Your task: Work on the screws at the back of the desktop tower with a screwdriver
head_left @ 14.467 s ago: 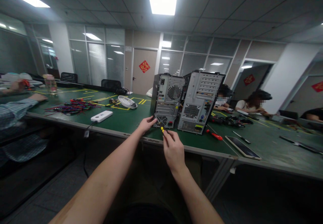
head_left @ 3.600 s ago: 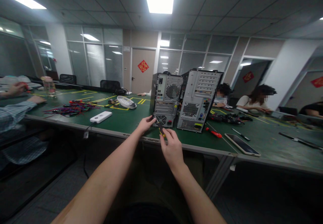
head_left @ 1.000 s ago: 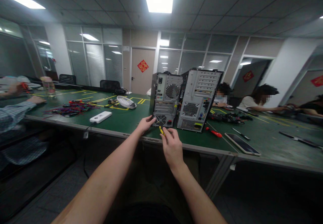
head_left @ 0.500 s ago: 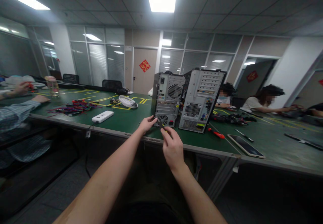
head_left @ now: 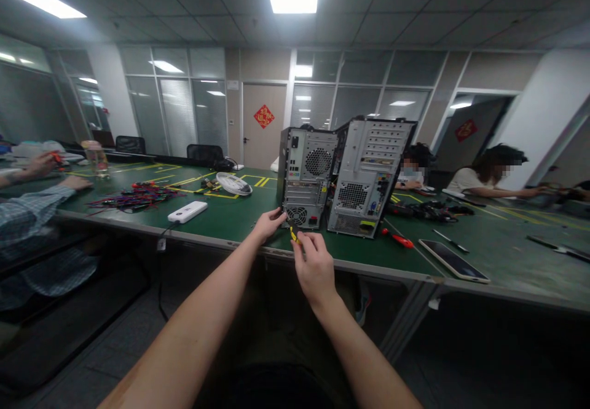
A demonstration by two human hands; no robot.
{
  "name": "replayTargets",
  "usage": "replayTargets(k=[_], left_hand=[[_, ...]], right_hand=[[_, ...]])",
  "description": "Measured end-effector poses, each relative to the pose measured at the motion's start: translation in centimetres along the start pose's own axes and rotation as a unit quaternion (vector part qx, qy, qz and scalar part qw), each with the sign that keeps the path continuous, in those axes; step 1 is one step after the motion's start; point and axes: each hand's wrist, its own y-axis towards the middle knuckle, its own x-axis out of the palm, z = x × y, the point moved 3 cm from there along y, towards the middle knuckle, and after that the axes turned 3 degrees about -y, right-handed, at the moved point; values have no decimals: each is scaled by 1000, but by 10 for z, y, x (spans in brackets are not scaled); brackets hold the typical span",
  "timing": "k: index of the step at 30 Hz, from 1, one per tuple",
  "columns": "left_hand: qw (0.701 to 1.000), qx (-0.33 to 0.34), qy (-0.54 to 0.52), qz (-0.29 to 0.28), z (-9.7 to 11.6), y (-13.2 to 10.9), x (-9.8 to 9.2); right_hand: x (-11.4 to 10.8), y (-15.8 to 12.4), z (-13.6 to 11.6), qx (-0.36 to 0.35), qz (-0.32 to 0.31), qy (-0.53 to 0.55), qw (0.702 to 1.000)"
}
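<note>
Two desktop computer cases stand upright on the green table (head_left: pixel 230 221), rear panels toward me: a darker one (head_left: pixel 308 175) on the left and a silver one (head_left: pixel 369 175) on the right. My left hand (head_left: pixel 268 224) rests with fingers curled against the lower left corner of the darker case, beside its small fan grille. My right hand (head_left: pixel 312 264) is closed on a yellow-and-black screwdriver (head_left: pixel 294 234), whose tip points at the bottom of that same case.
A red-handled screwdriver (head_left: pixel 400 240), a phone (head_left: pixel 454 260) and a thin tool lie right of the cases. A white device (head_left: pixel 187 211), a small white fan (head_left: pixel 233 184) and a pile of coloured wires (head_left: pixel 136 195) lie left. Other people sit at the left and far right.
The view has tilted a little; the cases sit slightly higher in frame. My right hand has turned on the screwdriver, showing more of its yellow handle. My left hand stays on the case.
</note>
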Motion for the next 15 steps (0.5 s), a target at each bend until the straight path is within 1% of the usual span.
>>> replayTargets(k=[8, 15], left_hand=[[1000, -11, 7, 1, 4, -3, 1], [1000, -1, 23, -2, 5, -3, 2]], right_hand=[[0, -1, -2, 1, -8, -12, 1000], [0, -1, -1, -2, -9, -21, 1000]])
